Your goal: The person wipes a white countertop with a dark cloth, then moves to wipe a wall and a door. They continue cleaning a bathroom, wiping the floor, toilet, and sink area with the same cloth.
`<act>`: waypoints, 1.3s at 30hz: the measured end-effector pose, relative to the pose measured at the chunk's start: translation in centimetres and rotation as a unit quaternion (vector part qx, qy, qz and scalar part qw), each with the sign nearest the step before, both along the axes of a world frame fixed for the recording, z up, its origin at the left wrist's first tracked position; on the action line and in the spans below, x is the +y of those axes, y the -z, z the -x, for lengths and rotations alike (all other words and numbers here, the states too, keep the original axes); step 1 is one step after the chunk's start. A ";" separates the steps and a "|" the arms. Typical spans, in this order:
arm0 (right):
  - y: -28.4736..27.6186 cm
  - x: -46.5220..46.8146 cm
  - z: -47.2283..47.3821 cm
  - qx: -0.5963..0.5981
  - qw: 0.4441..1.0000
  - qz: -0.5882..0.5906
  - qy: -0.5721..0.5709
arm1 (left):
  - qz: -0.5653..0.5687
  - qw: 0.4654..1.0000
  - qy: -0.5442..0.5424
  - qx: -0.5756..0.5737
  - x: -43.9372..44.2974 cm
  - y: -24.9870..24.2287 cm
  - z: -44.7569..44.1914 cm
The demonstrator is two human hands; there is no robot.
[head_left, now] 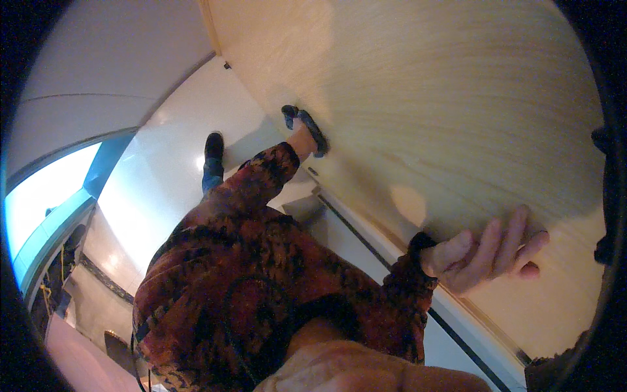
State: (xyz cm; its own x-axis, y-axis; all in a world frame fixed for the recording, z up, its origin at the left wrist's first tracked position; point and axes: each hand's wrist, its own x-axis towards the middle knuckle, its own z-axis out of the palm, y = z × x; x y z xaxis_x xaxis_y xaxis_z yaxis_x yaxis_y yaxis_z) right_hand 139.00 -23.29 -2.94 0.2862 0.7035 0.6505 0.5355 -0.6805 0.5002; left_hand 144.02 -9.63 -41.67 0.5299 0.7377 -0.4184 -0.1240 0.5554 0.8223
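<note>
A large pale wood-grain door (pixel 441 122) fills the right side. My left hand (pixel 302 139) is at its near-left edge, closed around a dark door handle (pixel 316 134), which partly hides the fingers. A smaller dark fitting (pixel 289 111) sits just beyond the handle. My right hand (pixel 485 252) is held out at the door's face, fingers spread and slightly bent, with nothing in it. Whether it touches the wood I cannot tell. Both arms wear a red and black patterned sleeve (pixel 269 166).
A dark shoe (pixel 214 147) stands on the shiny pale floor (pixel 196 108). A grey wall panel (pixel 112 59) rises at upper left, above a bright opening with a blue frame (pixel 105 157). A black strip (pixel 443 321) runs beside the door's lower edge. Cluttered items lie at lower left.
</note>
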 end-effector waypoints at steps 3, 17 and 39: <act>1.2 -0.4 -0.6 -0.018 0.999 -0.011 -0.037 | 0.015 1.000 0.003 -0.002 0.0 1.2 -0.2; 2.3 0.3 -1.5 0.041 0.995 -0.021 -0.084 | -0.711 0.658 -0.047 -0.242 10.3 -30.2 -5.8; 3.8 2.8 0.0 0.059 0.990 -0.048 -0.117 | -0.826 0.371 0.039 -0.422 9.3 -43.8 -2.5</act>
State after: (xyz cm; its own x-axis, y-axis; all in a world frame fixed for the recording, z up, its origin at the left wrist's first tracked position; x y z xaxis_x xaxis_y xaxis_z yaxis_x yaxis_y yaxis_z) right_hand 138.97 -20.45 -6.70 0.2011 0.6958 0.6895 0.7347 -0.5727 0.3637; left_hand 146.55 -0.38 2.09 0.0049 -0.4144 0.9101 -0.7609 -0.5920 -0.2655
